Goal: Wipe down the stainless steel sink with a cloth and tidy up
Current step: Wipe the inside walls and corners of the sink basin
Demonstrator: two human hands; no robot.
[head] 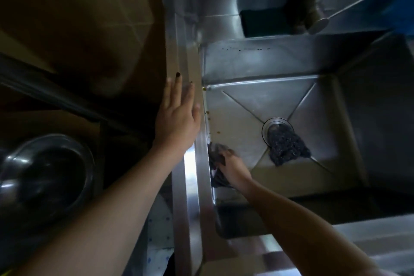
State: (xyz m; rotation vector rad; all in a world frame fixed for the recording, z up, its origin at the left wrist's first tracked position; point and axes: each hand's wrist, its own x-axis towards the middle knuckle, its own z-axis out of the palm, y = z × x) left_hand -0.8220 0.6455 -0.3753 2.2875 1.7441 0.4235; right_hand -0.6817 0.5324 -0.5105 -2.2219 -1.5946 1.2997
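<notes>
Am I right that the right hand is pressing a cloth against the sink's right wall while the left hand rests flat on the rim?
Not quite: in the head view the right hand presses the cloth against the sink's left wall. The left hand does rest flat on the rim.

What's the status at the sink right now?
Left hand flat on sink rim. Right hand presses cloth on left wall. Scrubber sits over drain.

The brushed stainless steel sink [257, 67] is silver-grey, speckled with small brown spots along its left wall. A dark grey crumpled cloth [216, 157] and a blue-grey knitted rag [286, 145] lie inside. A white fabric with blue dots [160, 226] shows below. Fingernails are dark-painted.
</notes>
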